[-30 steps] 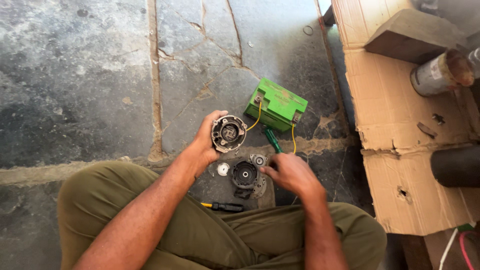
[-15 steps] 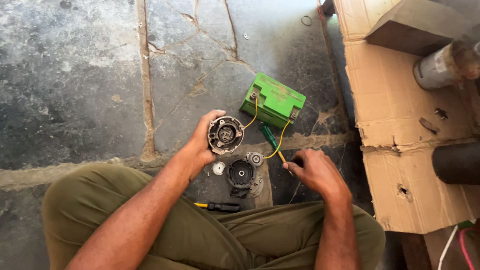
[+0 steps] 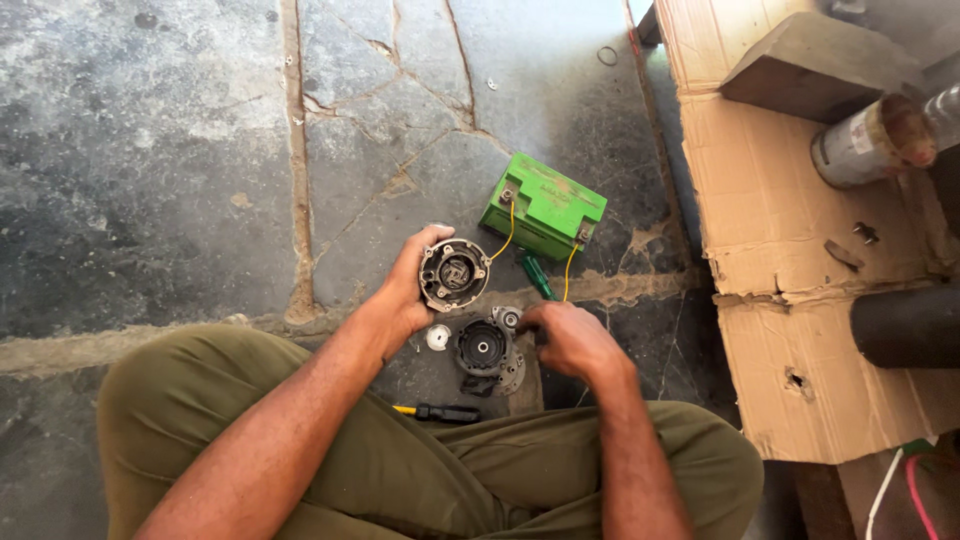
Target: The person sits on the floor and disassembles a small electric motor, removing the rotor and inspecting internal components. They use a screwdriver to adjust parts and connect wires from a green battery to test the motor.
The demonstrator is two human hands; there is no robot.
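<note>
My left hand (image 3: 412, 285) holds a round metal motor end cover (image 3: 454, 274), its open face turned up. My right hand (image 3: 572, 340) reaches down with pinched fingers to a small metal part (image 3: 507, 318) beside the round black motor housing (image 3: 482, 348) on the stone floor. What the fingers pinch is hidden. A small silver washer (image 3: 437, 337) lies left of the housing. Just beyond my hands sits a green battery (image 3: 542, 207) with two yellow wires, and a green-handled screwdriver (image 3: 537, 276) lies beside it.
A black-and-yellow screwdriver (image 3: 438, 412) lies on the floor by my leg. Flattened cardboard (image 3: 790, 260) covers the right side, bearing a grey block (image 3: 815, 65), a rusty-topped can (image 3: 870, 140) and a dark cylinder (image 3: 905, 325). Cracked stone slabs (image 3: 150, 170) stretch to the left.
My right hand has moved left from beside the green-handled screwdriver to the small part by the black housing. The left hand has kept the end cover in place.
</note>
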